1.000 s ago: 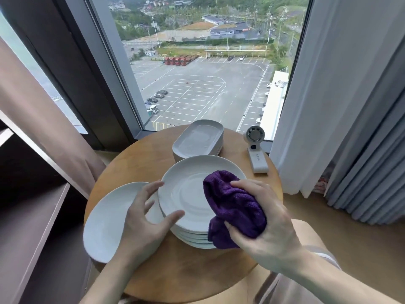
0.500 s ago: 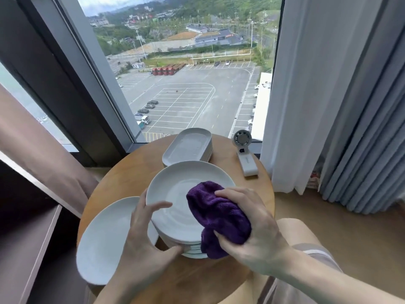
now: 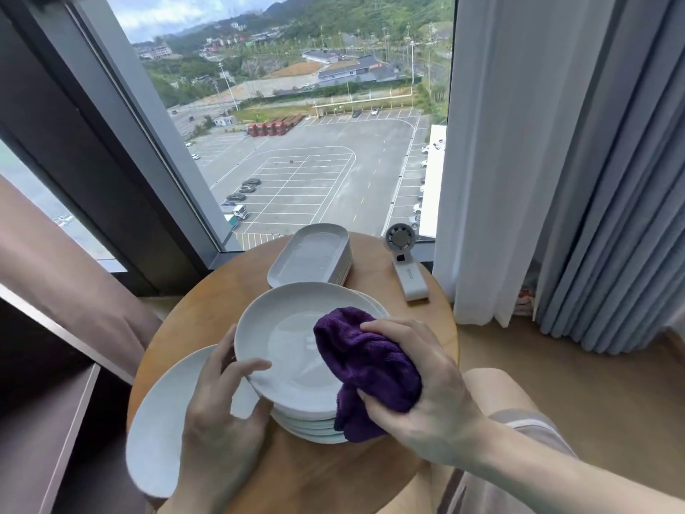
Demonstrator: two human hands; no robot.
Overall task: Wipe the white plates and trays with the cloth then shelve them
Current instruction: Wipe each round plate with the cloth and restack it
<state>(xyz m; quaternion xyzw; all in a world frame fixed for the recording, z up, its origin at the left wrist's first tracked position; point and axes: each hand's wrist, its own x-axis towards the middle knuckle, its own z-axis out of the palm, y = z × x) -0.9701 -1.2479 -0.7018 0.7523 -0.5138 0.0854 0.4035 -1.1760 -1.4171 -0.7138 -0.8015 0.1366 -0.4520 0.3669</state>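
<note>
A stack of white round plates (image 3: pixel 315 424) sits in the middle of a round wooden table (image 3: pixel 207 313). My left hand (image 3: pixel 226 413) grips the left rim of the top plate (image 3: pixel 285 343), thumb on its upper face, and that plate is tilted up off the stack. My right hand (image 3: pixel 419 387) is closed on a bunched purple cloth (image 3: pixel 363 361), which rests on the right side of the top plate. Another white plate (image 3: pixel 159 424) lies at the table's left edge. Behind the round plates is a stack of white oblong trays (image 3: pixel 311 257).
A small white handheld fan (image 3: pixel 406 265) lies at the table's back right. Dark shelving (image 3: pixel 48 421) stands on the left. A window is behind the table, with white and grey curtains (image 3: pixel 556 161) on the right. My knee (image 3: pixel 496 391) is beside the table.
My left hand has moved from the left plate onto the top plate's rim and lifted its left side. The cloth has stayed on the plate's right side. The camera has tilted upward.
</note>
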